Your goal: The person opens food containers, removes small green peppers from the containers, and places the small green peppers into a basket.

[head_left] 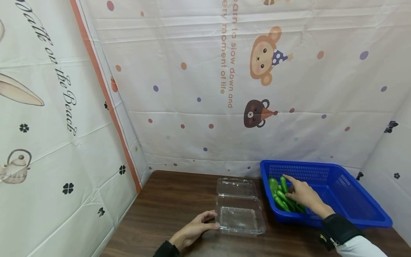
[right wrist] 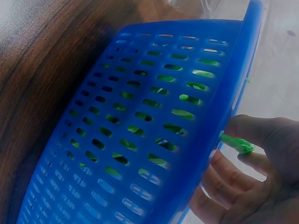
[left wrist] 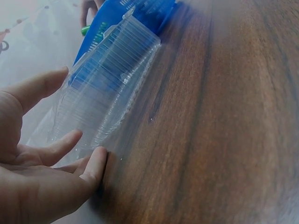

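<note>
right hand (head_left: 303, 194) lies among green peppers (head_left: 282, 198) heaped in the blue basket's (head_left: 353, 210) left end, fingers loosely spread over them, grip unclear, while left hand (head_left: 192, 230), fingers relaxed, touches the open clear container (head_left: 239, 214) just left.

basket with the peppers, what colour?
Blue, a perforated plastic basket; the head view shows it best.

One open clear plastic clamshell container (head_left: 239, 208), one blue perforated plastic basket (head_left: 346, 194), and one dark wooden table (head_left: 167, 207). Several green peppers (head_left: 280, 194) are heaped in the basket, overlapping too much to count. Two hands show.
</note>
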A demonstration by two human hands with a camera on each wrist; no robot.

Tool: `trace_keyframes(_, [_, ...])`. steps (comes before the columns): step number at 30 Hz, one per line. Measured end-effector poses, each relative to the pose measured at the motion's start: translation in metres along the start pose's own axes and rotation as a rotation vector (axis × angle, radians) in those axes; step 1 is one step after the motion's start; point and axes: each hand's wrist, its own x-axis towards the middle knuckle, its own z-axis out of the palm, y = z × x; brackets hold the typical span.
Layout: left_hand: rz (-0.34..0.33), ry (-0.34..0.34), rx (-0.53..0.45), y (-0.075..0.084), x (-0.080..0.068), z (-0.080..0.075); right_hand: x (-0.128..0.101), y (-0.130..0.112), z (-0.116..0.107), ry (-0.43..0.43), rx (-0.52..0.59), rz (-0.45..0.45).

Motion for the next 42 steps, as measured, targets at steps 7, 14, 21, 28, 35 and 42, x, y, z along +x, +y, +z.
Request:
trace_keyframes(7, [-0.002, -0.006, 0.004, 0.002, -0.002, 0.001, 0.001, 0.001, -0.002, -0.053, 0.015, 0.014])
trace_keyframes(14, [0.001, 0.003, 0.008, 0.003, -0.002, 0.002, -0.004, 0.007, 0.005, -0.080, 0.012, 0.018])
trace_keyframes(21, [-0.002, 0.013, 0.012, 0.000, -0.002, 0.002, -0.007, 0.008, 0.005, -0.106, 0.022, -0.004])
trace_keyframes(28, [-0.015, 0.017, -0.001, -0.004, -0.003, 0.004, -0.006, 0.009, 0.006, -0.098, 0.024, 0.001])
trace_keyframes(35, [-0.016, 0.027, -0.002, -0.002, -0.003, 0.007, -0.004, 0.013, 0.003, -0.106, -0.034, -0.020])
trace_keyframes(42, [-0.007, 0.039, -0.001, 0.004, 0.005, 0.008, -0.002, 0.018, 0.001, -0.090, -0.061, -0.025])
